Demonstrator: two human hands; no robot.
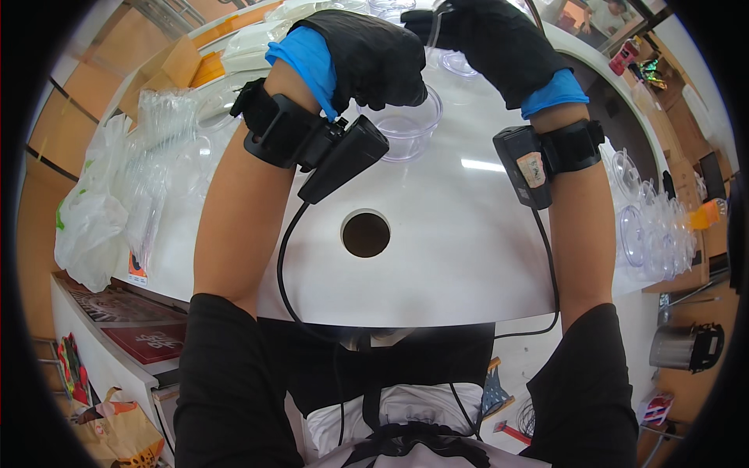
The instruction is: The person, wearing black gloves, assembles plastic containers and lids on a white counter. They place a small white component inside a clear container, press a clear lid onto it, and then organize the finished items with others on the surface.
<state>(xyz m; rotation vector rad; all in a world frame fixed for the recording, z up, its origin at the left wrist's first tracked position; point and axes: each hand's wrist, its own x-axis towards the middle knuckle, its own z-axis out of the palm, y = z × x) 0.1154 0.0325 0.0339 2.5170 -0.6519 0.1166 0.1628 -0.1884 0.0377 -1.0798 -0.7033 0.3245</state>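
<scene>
Both my hands wear black gloves over blue ones, at the far side of the white table [437,273]. My left hand [370,58] is curled closed just above a round clear plastic bowl [402,140]; whatever its fingers hold is hidden. My right hand [495,51] reaches in from the right, its fingers pointing left. A thin, curved clear plastic piece [437,27] shows at these fingers and appears gripped by them. Its full shape is cut off by the upper edge. Another small clear container [459,64] stands beneath the right hand.
A round hole [366,235] opens in the tabletop before me. Clear plastic stacks [168,117] and a white plastic bag [94,222] lie at left. Several clear cups [655,226] stand at the right edge. Black cables [285,265] hang from the boxes strapped on my wrists.
</scene>
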